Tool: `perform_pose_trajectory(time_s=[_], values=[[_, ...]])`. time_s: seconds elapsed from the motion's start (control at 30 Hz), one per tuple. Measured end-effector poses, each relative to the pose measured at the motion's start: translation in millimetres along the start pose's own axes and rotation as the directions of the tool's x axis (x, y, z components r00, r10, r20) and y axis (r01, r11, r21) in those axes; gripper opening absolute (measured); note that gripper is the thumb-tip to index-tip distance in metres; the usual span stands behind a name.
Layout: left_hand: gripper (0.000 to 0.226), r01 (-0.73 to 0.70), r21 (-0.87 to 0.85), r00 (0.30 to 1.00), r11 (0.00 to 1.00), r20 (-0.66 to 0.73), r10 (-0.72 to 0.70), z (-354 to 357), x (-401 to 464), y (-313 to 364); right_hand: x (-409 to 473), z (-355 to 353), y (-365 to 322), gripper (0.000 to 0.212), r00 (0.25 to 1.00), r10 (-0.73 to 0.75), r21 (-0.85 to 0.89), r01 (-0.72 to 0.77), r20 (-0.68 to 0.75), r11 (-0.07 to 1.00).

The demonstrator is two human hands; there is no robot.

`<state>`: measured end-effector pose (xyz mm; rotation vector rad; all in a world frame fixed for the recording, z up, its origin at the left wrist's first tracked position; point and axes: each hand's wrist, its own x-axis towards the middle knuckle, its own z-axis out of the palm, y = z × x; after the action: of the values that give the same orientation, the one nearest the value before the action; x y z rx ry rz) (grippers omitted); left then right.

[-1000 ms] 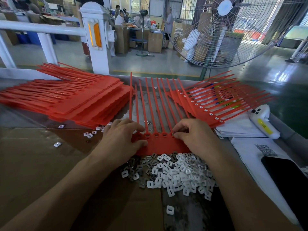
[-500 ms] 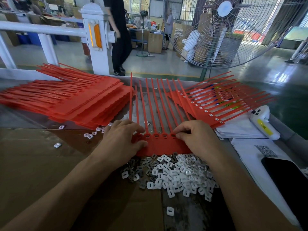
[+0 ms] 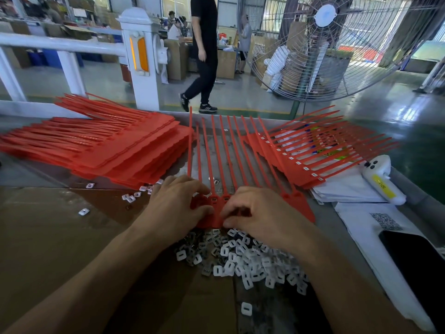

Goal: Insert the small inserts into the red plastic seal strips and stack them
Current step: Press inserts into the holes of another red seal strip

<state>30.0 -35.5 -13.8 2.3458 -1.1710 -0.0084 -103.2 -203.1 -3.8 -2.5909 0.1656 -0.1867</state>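
Cardboard (image 3: 48, 237) underneath, both hands (fingers (image 3: 204, 189) curled) grip strip (image 3: 298, 206).

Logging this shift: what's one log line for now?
phase: inserting | left hand: holds seal strip | right hand: pinching at strip | insert pile: beside strip

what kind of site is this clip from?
Most likely a factory assembly floor: stacks of red seal strips and a pile of small inserts on the bench, a big industrial fan, cardboard boxes behind.
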Motion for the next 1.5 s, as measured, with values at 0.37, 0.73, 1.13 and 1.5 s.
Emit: perform_pose_trajectory(time_s=[0.37,0.73,1.13,1.5], values=[[0.042,0.003,0.01,1.0,1.0,0.003,-0.003,-1,0,1,1,-1,-4,0.009,0.997,-0.059,-0.073,0.062,0.043,0.995],[0.017,-0.069,-0.293,0.996,0.953,-0.071,0.051,-5,0,11,-1,-2,-7,0.018,0.952,-0.004,0.197,0.067,-0.306,0.978],[0.019,0.053,-0.649,0.998,0.759,0.068,-0.012,-14,-3,21,0,1,-9,0.015,0.925,-0.034,0.245,0.135,-0.378,0.96],[0.026,0.027,-0.687,0.998,0.727,0.062,0.022,-12,-2,17,-1,-2,-11,0.012,0.923,-0.052,0.243,0.155,-0.382,0.958]])
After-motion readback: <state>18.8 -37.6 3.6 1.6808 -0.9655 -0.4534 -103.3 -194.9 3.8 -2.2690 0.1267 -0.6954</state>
